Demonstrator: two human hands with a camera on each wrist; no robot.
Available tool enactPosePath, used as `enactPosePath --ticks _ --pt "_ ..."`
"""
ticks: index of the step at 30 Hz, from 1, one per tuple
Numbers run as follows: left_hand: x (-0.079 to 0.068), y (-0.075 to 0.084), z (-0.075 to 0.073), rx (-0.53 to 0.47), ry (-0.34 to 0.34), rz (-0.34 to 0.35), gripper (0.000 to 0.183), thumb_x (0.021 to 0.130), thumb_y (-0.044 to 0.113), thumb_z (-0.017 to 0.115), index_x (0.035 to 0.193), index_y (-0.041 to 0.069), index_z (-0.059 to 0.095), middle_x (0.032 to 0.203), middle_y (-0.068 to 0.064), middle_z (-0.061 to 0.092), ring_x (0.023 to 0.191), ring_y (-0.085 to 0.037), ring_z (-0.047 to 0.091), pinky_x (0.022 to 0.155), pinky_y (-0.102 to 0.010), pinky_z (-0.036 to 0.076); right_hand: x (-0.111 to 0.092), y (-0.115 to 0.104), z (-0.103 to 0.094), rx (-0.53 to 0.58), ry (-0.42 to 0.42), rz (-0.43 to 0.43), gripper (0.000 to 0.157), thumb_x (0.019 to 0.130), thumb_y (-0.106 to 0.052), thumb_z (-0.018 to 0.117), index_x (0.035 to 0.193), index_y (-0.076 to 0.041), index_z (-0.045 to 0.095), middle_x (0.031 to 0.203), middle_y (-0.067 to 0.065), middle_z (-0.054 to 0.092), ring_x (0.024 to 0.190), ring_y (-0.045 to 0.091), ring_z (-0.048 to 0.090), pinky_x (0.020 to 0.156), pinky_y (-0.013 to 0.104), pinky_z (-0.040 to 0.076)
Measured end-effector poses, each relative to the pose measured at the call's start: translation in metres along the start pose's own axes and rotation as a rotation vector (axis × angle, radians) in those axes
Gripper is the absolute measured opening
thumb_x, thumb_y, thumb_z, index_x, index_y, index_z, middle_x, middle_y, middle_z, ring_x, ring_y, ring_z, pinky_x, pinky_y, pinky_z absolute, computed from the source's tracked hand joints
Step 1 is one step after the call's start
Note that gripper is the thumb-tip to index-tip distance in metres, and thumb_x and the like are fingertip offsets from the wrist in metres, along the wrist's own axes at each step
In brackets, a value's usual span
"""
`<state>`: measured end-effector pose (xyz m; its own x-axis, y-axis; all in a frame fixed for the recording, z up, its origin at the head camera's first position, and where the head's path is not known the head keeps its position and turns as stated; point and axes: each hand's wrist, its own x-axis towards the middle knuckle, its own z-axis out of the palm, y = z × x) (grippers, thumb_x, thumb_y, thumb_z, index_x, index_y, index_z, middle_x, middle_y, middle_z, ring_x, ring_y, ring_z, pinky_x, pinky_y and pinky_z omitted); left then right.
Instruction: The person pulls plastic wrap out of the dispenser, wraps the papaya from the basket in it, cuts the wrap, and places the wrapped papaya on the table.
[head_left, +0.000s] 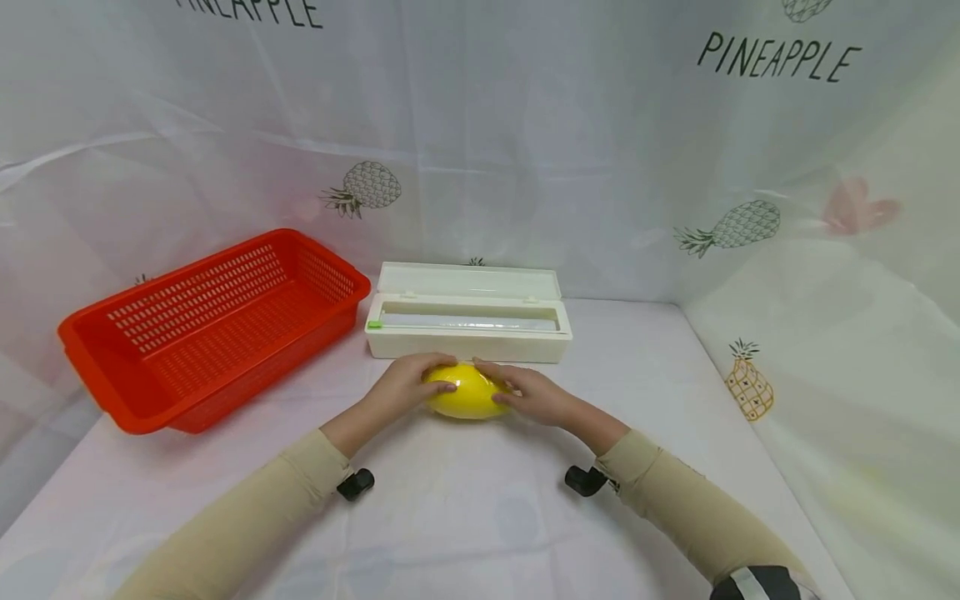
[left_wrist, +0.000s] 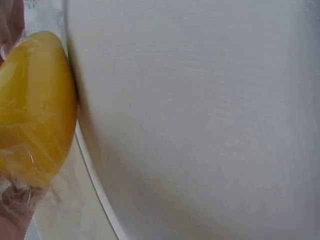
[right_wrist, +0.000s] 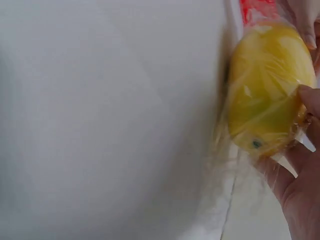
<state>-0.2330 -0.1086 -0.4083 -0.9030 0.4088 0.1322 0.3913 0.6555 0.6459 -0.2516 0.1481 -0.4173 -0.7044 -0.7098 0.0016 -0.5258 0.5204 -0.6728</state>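
A glossy yellow mango [head_left: 467, 393] with clear plastic film over it lies on the white tabletop, held at both ends. My left hand [head_left: 411, 388] grips its left end, thumb toward me and fingers over the top. From the other side my right hand [head_left: 534, 395] holds the right end, fingers and thumb curled about it. In the left wrist view, crinkled film covers the mango [left_wrist: 37, 105] and bunches by the fingers. The right wrist view shows a dark spot at one end of the mango [right_wrist: 270, 90], with loose film trailing below.
Just behind the mango stands a white cling film dispenser [head_left: 468, 344], its lid raised and a roll inside. An orange-red slotted basket [head_left: 247, 367] sits at the left. A pineapple-print sheet [head_left: 525, 125] hangs along the back and right side.
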Motion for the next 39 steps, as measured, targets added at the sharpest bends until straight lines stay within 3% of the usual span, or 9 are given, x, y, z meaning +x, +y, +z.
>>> enactPosePath --ticks 3,7,12,15,20,24,30,34,39 --pt "-0.003 0.002 -0.001 0.011 0.025 0.0 0.06 0.082 0.027 0.077 0.136 0.011 0.056 0.129 -0.007 0.063 0.12 -0.028 0.056 0.103 -0.045 0.042 -0.004 -0.002 0.004 -0.043 0.012 -0.019 0.061 0.1 -0.016 0.055 0.154 -0.031 0.029 0.155 -0.005 0.032 0.139 0.022 0.035 0.11 0.046 0.032" --pt "-0.002 0.004 -0.004 0.046 -0.008 0.018 0.073 0.08 0.025 0.08 0.143 0.009 0.048 0.125 -0.009 0.063 0.115 -0.029 0.058 0.101 -0.045 0.044 -0.007 -0.004 0.007 0.011 0.058 -0.054 0.065 0.098 -0.012 0.059 0.154 -0.026 0.03 0.154 -0.004 0.035 0.14 0.022 0.033 0.112 0.047 0.03" --pt "-0.001 0.005 -0.006 0.081 -0.1 0.107 0.061 0.08 0.023 0.08 0.134 0.005 0.059 0.11 -0.003 0.055 0.104 -0.022 0.053 0.094 -0.038 0.047 -0.006 -0.003 0.005 0.101 0.06 -0.073 0.068 0.094 -0.007 0.064 0.153 -0.017 0.031 0.155 -0.004 0.034 0.139 0.022 0.035 0.112 0.047 0.03" --pt "-0.004 0.004 -0.005 0.065 -0.114 0.154 0.053 0.081 0.02 0.079 0.13 0.008 0.064 0.107 -0.001 0.051 0.102 -0.02 0.051 0.091 -0.034 0.048 -0.004 -0.001 0.002 0.121 0.025 -0.101 0.07 0.093 -0.004 0.064 0.153 -0.015 0.031 0.156 -0.003 0.03 0.139 0.022 0.034 0.111 0.048 0.03" --pt "-0.009 0.003 0.0 0.063 -0.065 0.177 0.048 0.081 0.018 0.079 0.127 0.012 0.066 0.11 -0.001 0.055 0.104 -0.02 0.054 0.093 -0.034 0.048 -0.004 0.001 0.002 0.115 -0.05 -0.141 0.065 0.096 -0.007 0.057 0.154 -0.018 0.031 0.158 -0.005 0.027 0.141 0.023 0.026 0.112 0.051 0.025" --pt "-0.016 0.004 0.004 0.089 -0.03 0.144 0.047 0.083 0.02 0.077 0.129 0.016 0.066 0.121 -0.003 0.059 0.115 -0.024 0.056 0.099 -0.038 0.047 -0.007 0.003 0.006 0.132 -0.109 -0.164 0.059 0.101 -0.011 0.049 0.155 -0.02 0.027 0.161 -0.005 0.016 0.144 0.025 0.018 0.113 0.056 0.019" --pt "-0.027 0.009 0.006 0.157 -0.028 0.118 0.049 0.087 0.025 0.073 0.133 0.017 0.061 0.141 -0.005 0.053 0.133 -0.026 0.045 0.105 -0.043 0.04 -0.011 0.005 0.01 0.191 -0.178 -0.166 0.055 0.105 -0.014 0.041 0.156 -0.024 0.023 0.163 -0.006 0.0 0.148 0.022 0.001 0.115 0.056 0.008" --pt "-0.032 0.011 0.006 0.193 -0.036 0.154 0.05 0.085 0.023 0.075 0.132 0.015 0.062 0.141 -0.005 0.053 0.134 -0.025 0.044 0.105 -0.043 0.04 -0.012 0.007 0.012 0.184 -0.144 -0.167 0.053 0.103 -0.012 0.047 0.153 -0.022 0.033 0.162 -0.006 0.006 0.148 0.019 0.006 0.116 0.053 0.013" --pt "-0.035 0.013 0.002 0.067 -0.034 0.151 0.05 0.083 0.02 0.078 0.13 0.012 0.064 0.132 -0.003 0.061 0.124 -0.024 0.054 0.102 -0.043 0.044 -0.017 0.008 0.013 0.176 -0.066 -0.188 0.048 0.097 -0.002 0.055 0.143 -0.016 0.051 0.159 -0.005 0.023 0.147 0.018 0.015 0.115 0.048 0.022"
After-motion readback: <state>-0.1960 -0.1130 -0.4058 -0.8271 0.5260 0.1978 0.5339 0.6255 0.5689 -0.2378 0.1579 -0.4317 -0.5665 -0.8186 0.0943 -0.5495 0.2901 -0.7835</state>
